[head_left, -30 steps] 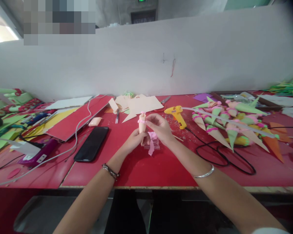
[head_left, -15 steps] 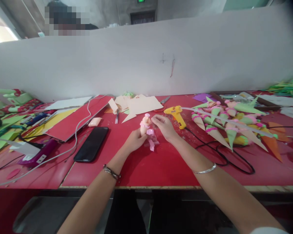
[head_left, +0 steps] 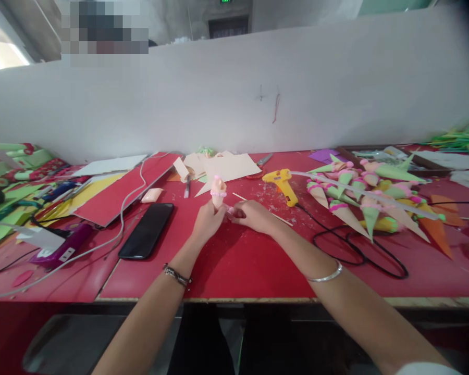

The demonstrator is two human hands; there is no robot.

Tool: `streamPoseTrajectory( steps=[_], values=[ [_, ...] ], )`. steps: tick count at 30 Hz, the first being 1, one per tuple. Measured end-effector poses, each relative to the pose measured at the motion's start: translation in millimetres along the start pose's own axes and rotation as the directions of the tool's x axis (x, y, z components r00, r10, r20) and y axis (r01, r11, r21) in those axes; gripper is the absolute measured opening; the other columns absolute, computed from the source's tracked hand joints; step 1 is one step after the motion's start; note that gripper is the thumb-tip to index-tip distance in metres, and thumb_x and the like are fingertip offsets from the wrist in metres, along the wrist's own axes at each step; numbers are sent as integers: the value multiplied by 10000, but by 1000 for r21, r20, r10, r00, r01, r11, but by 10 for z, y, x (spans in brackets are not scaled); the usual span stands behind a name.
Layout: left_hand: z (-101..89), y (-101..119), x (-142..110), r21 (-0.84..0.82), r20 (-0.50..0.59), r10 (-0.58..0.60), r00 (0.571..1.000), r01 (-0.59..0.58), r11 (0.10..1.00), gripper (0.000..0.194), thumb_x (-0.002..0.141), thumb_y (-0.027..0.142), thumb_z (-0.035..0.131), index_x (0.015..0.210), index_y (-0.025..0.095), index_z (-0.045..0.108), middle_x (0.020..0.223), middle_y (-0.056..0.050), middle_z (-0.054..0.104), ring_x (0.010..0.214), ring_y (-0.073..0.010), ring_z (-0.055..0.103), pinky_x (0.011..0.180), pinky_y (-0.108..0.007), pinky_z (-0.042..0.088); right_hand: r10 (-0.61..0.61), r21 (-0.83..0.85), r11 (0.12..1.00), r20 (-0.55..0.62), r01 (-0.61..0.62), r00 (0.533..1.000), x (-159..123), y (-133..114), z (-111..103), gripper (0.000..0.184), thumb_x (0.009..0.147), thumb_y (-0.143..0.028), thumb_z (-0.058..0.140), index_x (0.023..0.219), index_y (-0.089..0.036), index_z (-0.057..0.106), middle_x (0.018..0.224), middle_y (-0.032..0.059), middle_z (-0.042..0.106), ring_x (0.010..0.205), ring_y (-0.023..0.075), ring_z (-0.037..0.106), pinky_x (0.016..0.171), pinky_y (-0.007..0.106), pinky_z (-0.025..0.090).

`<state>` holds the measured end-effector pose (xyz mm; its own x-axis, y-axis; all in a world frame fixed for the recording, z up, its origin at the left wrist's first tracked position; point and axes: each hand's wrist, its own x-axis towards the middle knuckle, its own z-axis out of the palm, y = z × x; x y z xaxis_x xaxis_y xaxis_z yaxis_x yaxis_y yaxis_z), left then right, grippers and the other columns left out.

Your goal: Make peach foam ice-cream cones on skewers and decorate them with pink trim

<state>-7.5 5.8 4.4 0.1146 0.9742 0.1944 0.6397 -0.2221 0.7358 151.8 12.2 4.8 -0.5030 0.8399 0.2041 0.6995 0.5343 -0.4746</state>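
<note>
My left hand (head_left: 210,221) is closed around the lower part of a small peach paper ice-cream cone (head_left: 218,199). The cone stands upright, with a pink frilly band round it and a pink tip. Beside it, my right hand (head_left: 255,215) has its fingers curled and pinched on a crumpled pink paper piece (head_left: 230,210), mostly hidden by the fingers. A thin wooden stick (head_left: 283,220) lies on the table, partly behind my right hand. The yellow glue gun (head_left: 282,183) rests on its side just beyond that hand.
A black phone (head_left: 146,232) lies to the left, near a purple power strip (head_left: 64,247) and a white cable (head_left: 122,211). Several finished paper cones (head_left: 369,200) are heaped at right. Scissors (head_left: 264,160) and peach sheets (head_left: 232,167) lie by the grey partition (head_left: 219,104).
My left hand has shifted left with the cone. The right hand has come down from the cone's top, and the pink paper no longer lies on the table. The stick now shows.
</note>
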Motion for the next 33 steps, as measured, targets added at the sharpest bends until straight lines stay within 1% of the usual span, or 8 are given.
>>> streamPoseTrajectory(
  steps=[5, 14, 18, 22, 27, 29, 31, 33],
  values=[
    [0, 38, -18, 32, 46, 40, 998, -42, 999, 307, 757, 236, 378, 523, 153, 559, 532, -17, 581, 509, -111, 532, 515, -207, 356, 51, -26, 998, -17, -51, 999, 30, 13, 19, 147, 735, -273, 567, 672, -147, 608, 649, 52, 636, 589, 128, 558, 545, 210, 339],
    [28, 54, -30, 122, 48, 60, 997, -65, 990, 275, 773, 276, 385, 546, 162, 492, 526, -13, 556, 512, -121, 504, 528, -228, 343, 82, 19, 996, -11, -82, 997, 34, -25, 27, 95, 703, -114, 555, 729, -151, 638, 728, 54, 662, 676, 152, 602, 601, 220, 398],
    [37, 36, -19, 195, 26, 35, 999, -40, 980, 260, 771, 283, 387, 592, 156, 525, 547, -20, 555, 520, -130, 503, 511, -233, 336, 82, 20, 997, -35, -81, 996, 24, -42, 27, 115, 690, -75, 542, 717, -140, 632, 760, 80, 648, 741, 178, 595, 657, 253, 405],
    [27, 43, -23, 215, 16, 27, 999, -30, 976, 268, 778, 286, 383, 697, 147, 597, 630, -37, 593, 570, -140, 530, 525, -233, 351, 113, 69, 992, -63, -108, 992, 3, -34, 3, 120, 695, -64, 516, 672, -151, 594, 691, 56, 638, 669, 157, 585, 624, 250, 405],
    [0, 67, -34, 159, 67, 2, 998, -12, 987, 302, 784, 284, 376, 778, 150, 647, 610, -31, 615, 551, -135, 540, 536, -229, 367, 180, 190, 971, -192, -143, 965, 30, 24, -36, 105, 752, -98, 453, 721, -168, 524, 722, 33, 627, 682, 128, 583, 644, 245, 425],
    [-7, 65, -32, 127, 64, -2, 998, -6, 992, 314, 784, 292, 380, 766, 138, 654, 568, -31, 609, 523, -132, 538, 532, -227, 372, 257, 413, 900, -253, -136, 933, 57, 48, -41, 89, 783, -120, 413, 773, -167, 488, 713, 23, 618, 656, 110, 590, 642, 242, 448],
    [-10, 56, -26, 76, 45, 4, 999, -8, 997, 328, 787, 299, 380, 768, 131, 660, 531, -29, 599, 506, -132, 540, 527, -223, 377, 353, 661, 743, -256, -104, 900, 79, 57, -40, 59, 766, -126, 438, 786, -166, 476, 650, -1, 602, 594, 101, 589, 630, 246, 469],
    [-9, 43, -17, 15, 4, 27, 1000, -27, 1000, 340, 795, 302, 372, 784, 129, 665, 534, -32, 603, 514, -132, 549, 529, -218, 383, 397, 784, 616, -226, -76, 890, 87, 45, -40, 68, 721, -126, 502, 780, -159, 507, 637, -6, 605, 588, 100, 591, 652, 257, 480]
  ],
)
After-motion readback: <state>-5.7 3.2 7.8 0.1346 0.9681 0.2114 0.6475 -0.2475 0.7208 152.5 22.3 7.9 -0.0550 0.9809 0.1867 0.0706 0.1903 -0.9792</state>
